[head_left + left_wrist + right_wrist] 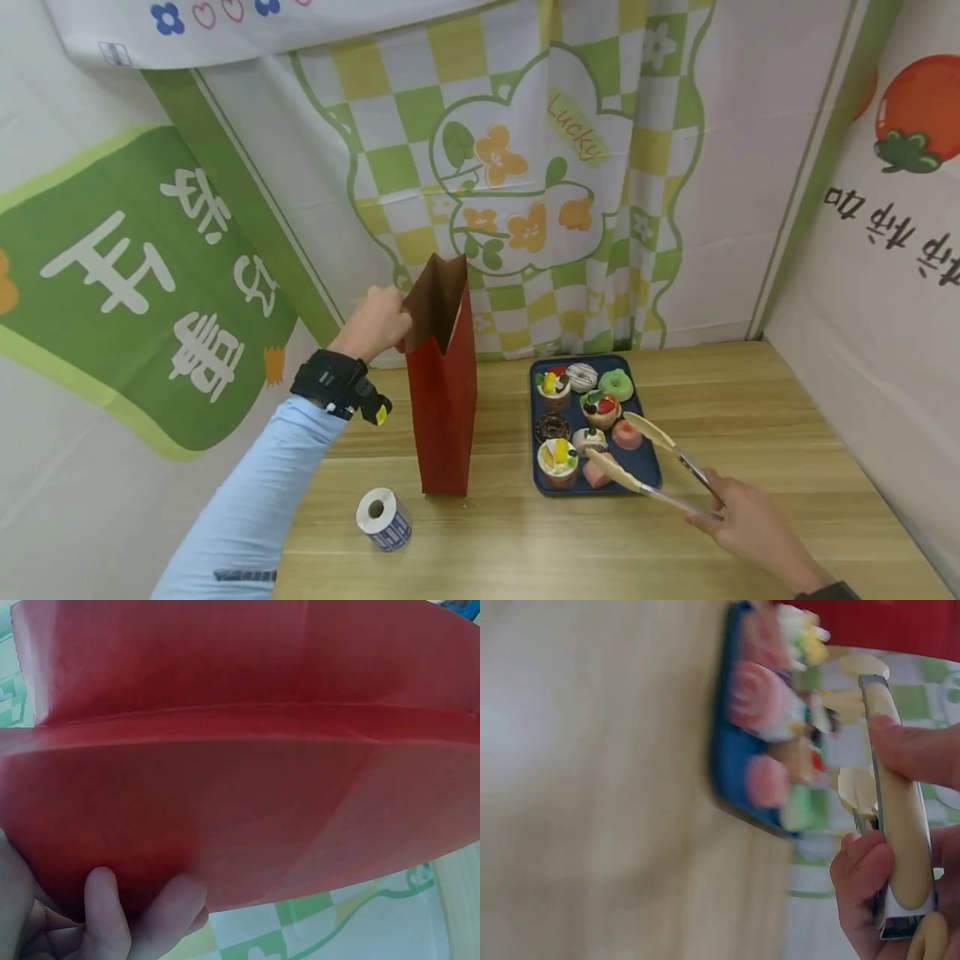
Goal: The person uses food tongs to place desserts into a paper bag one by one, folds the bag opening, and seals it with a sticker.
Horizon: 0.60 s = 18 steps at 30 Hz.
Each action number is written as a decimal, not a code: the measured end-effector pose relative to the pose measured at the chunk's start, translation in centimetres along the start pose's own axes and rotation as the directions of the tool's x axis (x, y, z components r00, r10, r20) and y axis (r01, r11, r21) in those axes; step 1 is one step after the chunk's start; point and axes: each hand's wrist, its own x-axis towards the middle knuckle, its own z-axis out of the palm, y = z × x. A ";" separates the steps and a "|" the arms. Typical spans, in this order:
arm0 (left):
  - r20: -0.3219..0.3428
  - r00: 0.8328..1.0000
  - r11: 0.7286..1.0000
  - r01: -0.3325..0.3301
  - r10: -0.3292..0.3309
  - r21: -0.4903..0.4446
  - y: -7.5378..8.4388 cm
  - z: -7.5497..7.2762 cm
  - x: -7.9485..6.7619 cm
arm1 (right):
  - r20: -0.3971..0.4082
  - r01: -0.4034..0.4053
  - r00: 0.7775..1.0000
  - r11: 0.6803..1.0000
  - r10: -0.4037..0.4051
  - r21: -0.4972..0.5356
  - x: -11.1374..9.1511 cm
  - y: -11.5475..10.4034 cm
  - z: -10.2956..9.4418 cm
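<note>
A tall red paper bag (444,417) stands upright on the table with its top spread apart. My left hand (377,321) grips the bag's left upper edge; in the left wrist view its fingers (105,907) press against the red paper. My right hand (757,529) holds tongs (900,817) with cream-coloured tips. The tips are spread over the right part of a dark blue tray (538,482), with nothing between them. On the tray lie several pastries, among them a pink ring doughnut (626,435), a green doughnut (617,384), a chocolate doughnut (552,427) and fruit-topped cupcakes (558,460).
A roll of labels (384,518) stands on the wooden table (510,550), in front of the bag and to its left. Behind the table hangs a green-and-yellow checked cloth (525,200). White printed walls (862,333) close in both sides.
</note>
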 end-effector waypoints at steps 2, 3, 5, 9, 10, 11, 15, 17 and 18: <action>0.001 1.000 1.000 0.001 -0.001 0.000 0.0 0.0 0.0 | 0.023 -0.034 0.999 0.999 0.034 -0.004 -0.6 0.0 1.4; 0.002 1.000 1.000 0.002 -0.002 0.002 0.0 0.0 0.0 | 0.033 -0.046 0.998 0.999 0.046 -0.009 -0.8 0.1 2.0; 0.002 1.000 1.000 0.005 -0.005 0.008 0.0 0.0 0.0 | 0.054 -0.069 0.996 0.997 0.070 -0.027 -1.0 0.0 2.8; 0.003 1.000 1.000 0.007 -0.007 0.017 0.1 0.1 0.1 | 0.070 -0.094 0.993 0.994 0.097 -0.047 -0.8 -0.2 3.7; 0.002 1.000 1.000 0.008 -0.008 0.019 0.1 0.1 0.1 | 0.081 -0.109 0.990 0.993 0.112 -0.043 -0.8 -0.3 3.8; 0.001 1.000 1.000 0.007 -0.007 0.021 0.1 0.1 0.1 | 0.092 -0.125 0.988 0.992 0.128 -0.036 -0.8 -0.4 3.9; 0.011 1.000 1.000 0.007 -0.007 0.018 0.1 0.1 0.2 | 0.112 -0.155 0.981 0.988 0.156 -0.023 -0.7 -0.8 4.2; 0.013 1.000 1.000 0.008 -0.009 0.013 0.1 0.1 0.3 | 0.108 -0.149 0.983 0.989 0.151 -0.022 -0.6 -0.9 4.3; 0.014 1.000 1.000 0.009 -0.009 0.011 0.0 0.0 0.3 | 0.104 -0.142 0.984 0.990 0.144 -0.024 -0.6 -1.0 4.4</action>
